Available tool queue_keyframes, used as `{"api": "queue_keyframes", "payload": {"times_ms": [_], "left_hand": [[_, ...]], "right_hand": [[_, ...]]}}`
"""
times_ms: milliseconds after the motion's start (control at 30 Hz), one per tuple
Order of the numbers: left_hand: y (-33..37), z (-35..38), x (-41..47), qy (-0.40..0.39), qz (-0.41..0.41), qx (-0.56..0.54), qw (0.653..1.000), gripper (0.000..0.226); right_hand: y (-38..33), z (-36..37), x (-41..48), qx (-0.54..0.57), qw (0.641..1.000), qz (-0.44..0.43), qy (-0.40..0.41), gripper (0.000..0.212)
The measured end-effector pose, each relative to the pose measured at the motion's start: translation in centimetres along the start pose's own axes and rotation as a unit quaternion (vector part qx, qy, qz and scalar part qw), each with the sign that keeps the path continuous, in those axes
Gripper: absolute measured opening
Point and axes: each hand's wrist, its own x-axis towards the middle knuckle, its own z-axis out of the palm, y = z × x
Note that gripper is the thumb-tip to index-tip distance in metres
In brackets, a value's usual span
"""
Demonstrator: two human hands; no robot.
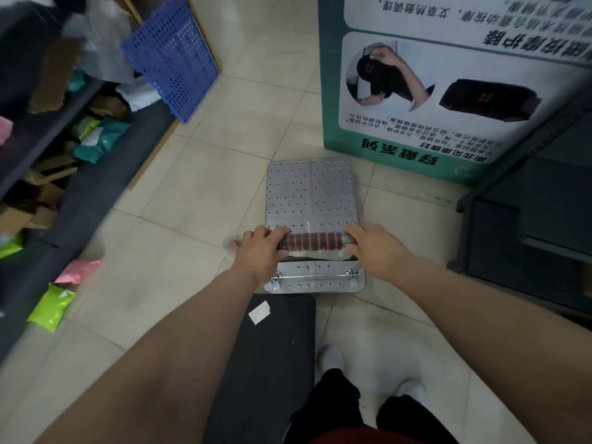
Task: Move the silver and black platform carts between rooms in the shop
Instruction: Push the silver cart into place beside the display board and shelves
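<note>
Both hands grip the handle (315,243) of the silver cart (310,190) on the tiled floor (179,193): the left hand (261,251) clenched on its left end, the right hand (373,249) on its right. The deck's long axis runs straight away from the person, its front edge near a green sign (333,91). A black cart (269,363) lies behind, at the feet. Even pressure from both hands should keep the cart clear of sign and shelves (48,136).

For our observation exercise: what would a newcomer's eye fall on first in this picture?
First, both hands, the left hand and right hand, gripping the red-and-black handle of the silver platform cart at centre. Next, the big green display box at upper right, just beyond the cart, and the blue perforated panel leaning at upper left.
</note>
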Motion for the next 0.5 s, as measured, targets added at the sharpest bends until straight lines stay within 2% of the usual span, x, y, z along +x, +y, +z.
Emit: {"api": "queue_keyframes", "payload": {"times_ms": [500], "left_hand": [[8.0, 3.4, -2.1, 0.003, -0.016, -0.023, 1.0, 0.034]], "right_hand": [[5.8, -1.9, -3.4, -0.043, 0.998, 0.036, -0.018, 0.021]]}}
